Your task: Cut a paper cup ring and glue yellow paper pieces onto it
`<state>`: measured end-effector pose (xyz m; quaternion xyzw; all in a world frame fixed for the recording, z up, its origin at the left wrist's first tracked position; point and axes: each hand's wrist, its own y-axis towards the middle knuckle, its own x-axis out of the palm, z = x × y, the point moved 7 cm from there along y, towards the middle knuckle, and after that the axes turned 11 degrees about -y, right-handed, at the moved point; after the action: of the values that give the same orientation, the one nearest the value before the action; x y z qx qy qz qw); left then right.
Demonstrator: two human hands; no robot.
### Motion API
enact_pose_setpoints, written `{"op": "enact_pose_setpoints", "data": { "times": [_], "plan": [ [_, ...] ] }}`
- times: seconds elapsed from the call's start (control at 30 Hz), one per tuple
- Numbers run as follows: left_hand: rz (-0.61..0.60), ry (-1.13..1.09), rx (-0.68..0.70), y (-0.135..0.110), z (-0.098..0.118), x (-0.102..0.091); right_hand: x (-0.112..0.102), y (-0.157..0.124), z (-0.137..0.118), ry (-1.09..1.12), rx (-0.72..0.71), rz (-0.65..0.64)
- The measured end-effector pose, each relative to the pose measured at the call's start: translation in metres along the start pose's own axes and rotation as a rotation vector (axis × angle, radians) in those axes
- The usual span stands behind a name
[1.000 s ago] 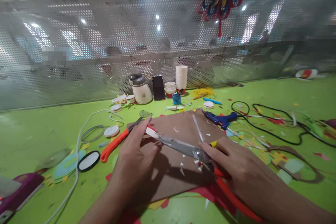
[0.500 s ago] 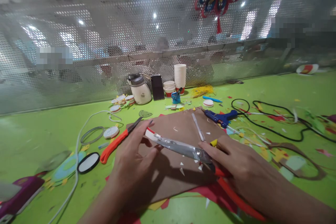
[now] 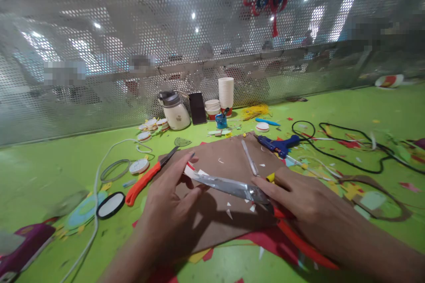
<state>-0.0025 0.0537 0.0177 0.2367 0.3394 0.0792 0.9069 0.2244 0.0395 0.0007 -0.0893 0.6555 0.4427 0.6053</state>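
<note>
- While the left hand [image 3: 174,192] pinches a red-and-white paper piece [image 3: 189,170], the right hand [image 3: 300,194] grips scissors [image 3: 229,186] by their orange-red handles.
- Paper piece: above the cardboard [image 3: 212,155], at the scissors' tip; apparently pinched to steady it against the blades.
- Cardboard: beneath both hands, bearing white scraps [image 3: 229,214]; probably shields the table [image 3: 36,163].
- Glue gun [image 3: 281,145]: at cardboard's far-right corner, seemingly for easy reach.
- Jug [image 3: 177,116]: beside phone [image 3: 197,108]; its mark illegible, no brands readable.
</note>
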Motion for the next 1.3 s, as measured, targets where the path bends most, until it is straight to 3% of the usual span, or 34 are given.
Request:
{"op": "enact_pose_setpoints", "data": {
  "times": [0.27, 0.47, 0.7, 1.03, 1.3],
  "plan": [
    [-0.063, -0.091, -0.035, 0.0026, -0.0087, 0.0026, 0.0028, -0.0027, 0.0000, 0.052, 0.005, -0.036],
    [-0.047, -0.120, -0.018, 0.0045, -0.0085, 0.0025, 0.0022, -0.0017, 0.0000, 0.090, 0.015, -0.052],
    [-0.008, -0.169, -0.009, 0.0038, -0.0059, 0.0018, -0.0028, -0.0041, -0.0012, 0.059, 0.037, 0.042],
    [0.033, -0.154, 0.031, 0.0036, -0.0076, -0.0001, 0.0061, -0.0082, -0.0006, 0.124, 0.084, -0.022],
    [0.005, -0.101, 0.026, 0.0022, -0.0069, 0.0021, -0.0019, -0.0032, -0.0025, 0.077, 0.053, -0.009]
  ]
}}
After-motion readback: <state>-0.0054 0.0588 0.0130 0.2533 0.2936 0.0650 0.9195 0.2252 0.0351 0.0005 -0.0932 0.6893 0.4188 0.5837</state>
